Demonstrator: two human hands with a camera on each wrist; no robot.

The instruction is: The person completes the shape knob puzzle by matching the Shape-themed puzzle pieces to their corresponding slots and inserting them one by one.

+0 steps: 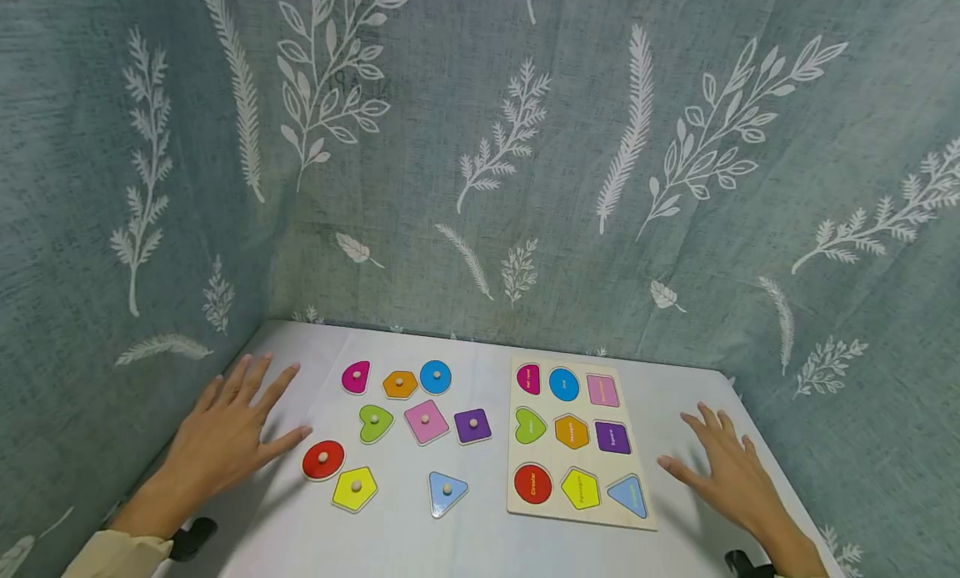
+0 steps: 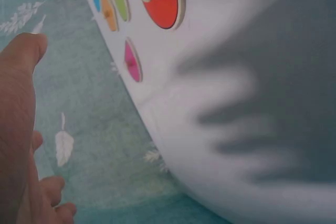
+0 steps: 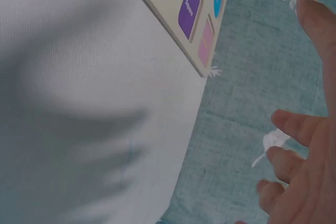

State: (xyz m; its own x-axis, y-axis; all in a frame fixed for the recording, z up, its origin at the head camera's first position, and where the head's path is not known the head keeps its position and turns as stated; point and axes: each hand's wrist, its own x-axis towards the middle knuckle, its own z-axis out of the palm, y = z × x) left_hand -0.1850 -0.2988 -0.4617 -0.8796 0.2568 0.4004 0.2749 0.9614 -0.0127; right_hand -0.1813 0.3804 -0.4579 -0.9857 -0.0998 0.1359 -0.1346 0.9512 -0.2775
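My left hand [image 1: 225,432] is spread over the left side of the table, fingers extended and holding nothing. Nearest to its thumb lies a red round knobbed puzzle piece [image 1: 323,460], also seen in the left wrist view. Around it are a yellow pentagon [image 1: 355,490], a green heart [image 1: 375,424], a magenta half-round [image 1: 356,378], an orange hexagon [image 1: 401,385], a blue round piece [image 1: 436,378], a pink piece [image 1: 427,422], a purple square [image 1: 472,426] and a light blue triangle [image 1: 448,494]. My right hand [image 1: 731,474], fingers apart, hovers right of the wooden puzzle board [image 1: 551,518], grasping nothing.
Coloured, labelled recesses on the board match the shapes of the loose pieces. The white table [image 1: 465,545] ends at a leaf-patterned cloth [image 1: 480,186] behind and on both sides. Dark straps [image 1: 192,540] sit at the wrists.
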